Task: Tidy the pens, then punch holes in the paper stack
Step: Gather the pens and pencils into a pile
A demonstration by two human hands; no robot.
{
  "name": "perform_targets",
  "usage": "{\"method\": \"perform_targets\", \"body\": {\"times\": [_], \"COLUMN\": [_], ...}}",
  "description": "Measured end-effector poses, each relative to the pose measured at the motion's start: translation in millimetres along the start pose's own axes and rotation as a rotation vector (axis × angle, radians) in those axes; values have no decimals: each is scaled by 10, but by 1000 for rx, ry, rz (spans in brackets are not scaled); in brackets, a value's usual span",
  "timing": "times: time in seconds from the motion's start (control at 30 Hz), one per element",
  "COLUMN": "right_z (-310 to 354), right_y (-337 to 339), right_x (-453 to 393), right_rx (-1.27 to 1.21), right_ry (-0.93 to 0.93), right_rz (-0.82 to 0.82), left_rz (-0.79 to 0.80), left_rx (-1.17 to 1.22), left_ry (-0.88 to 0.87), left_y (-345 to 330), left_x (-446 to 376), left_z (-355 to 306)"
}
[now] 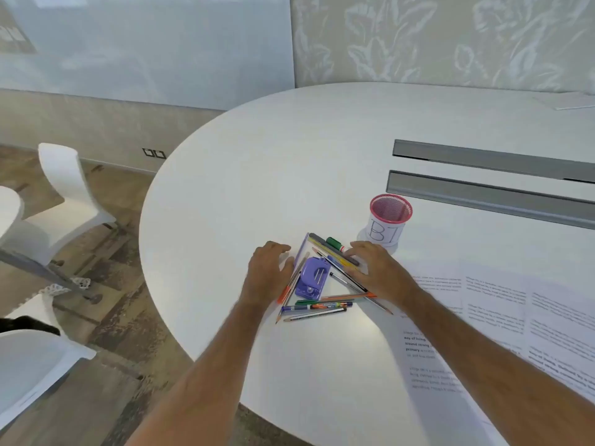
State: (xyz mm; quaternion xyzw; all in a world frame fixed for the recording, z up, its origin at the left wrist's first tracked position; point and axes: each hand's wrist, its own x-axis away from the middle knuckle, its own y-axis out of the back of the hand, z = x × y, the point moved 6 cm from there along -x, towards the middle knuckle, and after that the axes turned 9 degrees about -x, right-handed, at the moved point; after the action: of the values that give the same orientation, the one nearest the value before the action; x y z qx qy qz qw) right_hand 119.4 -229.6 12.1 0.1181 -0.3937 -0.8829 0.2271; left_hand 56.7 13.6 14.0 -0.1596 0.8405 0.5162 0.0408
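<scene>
Several pens and pencils (322,306) lie scattered in a rough triangle on the white table (289,156). A purple hole punch (311,277) sits in the middle of them. My left hand (267,272) rests flat on the table at the pile's left edge, fingers relaxed against the pencils there. My right hand (375,270) lies on the pens at the right side, fingers spread over a green marker (335,243) and a grey pen. Behind my right hand stands a pink mesh pen cup (389,220) with a white label. Printed paper sheets (483,317) spread out at the right.
Two grey metal rails (489,175) run across the table behind the cup. White chairs (67,194) stand on the wooden floor to the left. The table's curved edge runs close at the front left.
</scene>
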Motion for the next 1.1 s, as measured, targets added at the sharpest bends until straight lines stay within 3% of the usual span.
{"method": "perform_targets", "body": {"times": [0.2,1.1], "right_z": [-51,87], "right_y": [-59,-67], "right_x": [-28,-412], "right_rx": [20,118], "right_ry": [-26,-47], "right_rz": [48,3], "left_rz": [103,175], "left_rx": [144,65], "left_ry": [133,47], "left_y": [-93,-83], "left_x": [21,-187], "left_z": [158,136]}}
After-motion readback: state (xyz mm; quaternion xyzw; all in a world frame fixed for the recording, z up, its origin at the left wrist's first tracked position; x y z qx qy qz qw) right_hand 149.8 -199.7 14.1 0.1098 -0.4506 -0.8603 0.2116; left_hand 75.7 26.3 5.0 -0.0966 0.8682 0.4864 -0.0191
